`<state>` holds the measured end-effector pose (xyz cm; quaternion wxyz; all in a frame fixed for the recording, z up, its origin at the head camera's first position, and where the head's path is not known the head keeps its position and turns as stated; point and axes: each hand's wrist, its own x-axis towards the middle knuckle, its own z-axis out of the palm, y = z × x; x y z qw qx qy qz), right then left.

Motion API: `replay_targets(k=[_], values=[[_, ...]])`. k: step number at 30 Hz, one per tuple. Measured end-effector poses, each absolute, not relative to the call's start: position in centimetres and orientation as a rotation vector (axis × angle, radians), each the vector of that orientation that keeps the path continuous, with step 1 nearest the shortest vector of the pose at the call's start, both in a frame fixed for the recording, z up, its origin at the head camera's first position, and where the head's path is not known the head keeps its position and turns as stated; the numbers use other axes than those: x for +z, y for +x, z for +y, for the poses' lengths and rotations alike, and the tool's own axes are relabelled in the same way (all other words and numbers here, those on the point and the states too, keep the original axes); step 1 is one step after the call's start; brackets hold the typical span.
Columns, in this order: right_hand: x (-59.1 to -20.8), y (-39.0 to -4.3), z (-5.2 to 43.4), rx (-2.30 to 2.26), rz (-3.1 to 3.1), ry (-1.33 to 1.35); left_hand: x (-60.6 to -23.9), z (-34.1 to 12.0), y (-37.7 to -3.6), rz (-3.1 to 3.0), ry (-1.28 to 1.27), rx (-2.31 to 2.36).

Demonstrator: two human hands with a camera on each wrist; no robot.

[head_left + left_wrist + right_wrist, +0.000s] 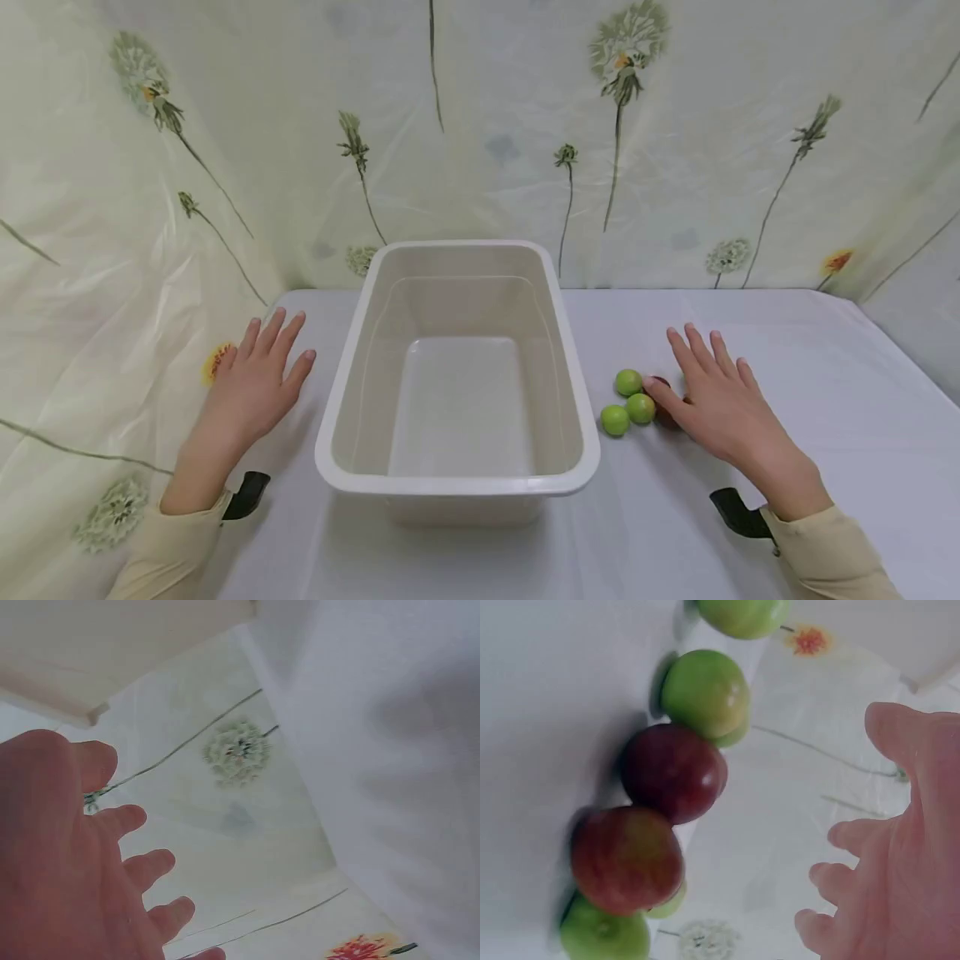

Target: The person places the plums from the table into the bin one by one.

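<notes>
Right hand [723, 404], fingers spread and holding nothing, hovers just right of the fruit cluster [633, 400]; the white tub [457, 492] lies left.

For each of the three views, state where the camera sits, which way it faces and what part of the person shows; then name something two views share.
Head: worn high, faces forward and down at the tub on the table; the left hand and right hand show, with sleeves.
Left wrist: by the left hand, faces along the table edge toward the flowered sheet; palm and fingers show.
Right wrist: by the right hand, faces the fruits; palm and fingers show.
Shared: the head and right wrist views both show the fruits.
</notes>
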<state>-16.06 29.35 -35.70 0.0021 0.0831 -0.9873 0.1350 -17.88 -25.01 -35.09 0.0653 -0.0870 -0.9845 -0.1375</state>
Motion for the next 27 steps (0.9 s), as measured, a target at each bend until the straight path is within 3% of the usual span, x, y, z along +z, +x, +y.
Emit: replay_targets(k=[10,27], values=[[-35.9,-16.2,30.9,0.448,-3.081,0.246,-32.4,-24.1,-17.1,-2.836,-0.406,-0.756],[-36.1,-16.8,33.9,0.754,-2.93,0.225,-31.5,-21.2,-16.7,-2.55,-0.577,-1.871]])
